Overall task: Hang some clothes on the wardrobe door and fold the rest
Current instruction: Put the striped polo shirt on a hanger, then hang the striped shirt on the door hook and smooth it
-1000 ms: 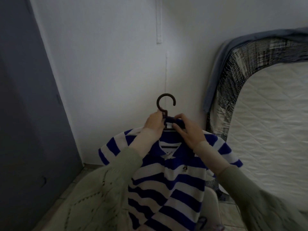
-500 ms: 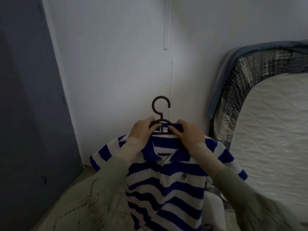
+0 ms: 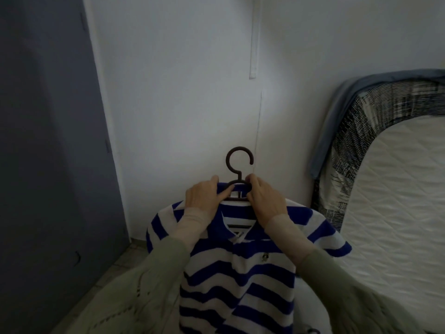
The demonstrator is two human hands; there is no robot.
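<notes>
striped polo shirt (image 3: 237,268) | both my hands, left hand (image 3: 204,196) and right hand (image 3: 266,201), pinch its collar over the hanger (image 3: 239,175) between them | likely seating it for hanging

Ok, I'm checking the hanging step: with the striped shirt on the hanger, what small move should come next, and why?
Probably carry it left toward the grey door. The striped shirt sits on the hanger, both the left hand and the right hand grip its collar, and the hook is free, caught on nothing.
</notes>
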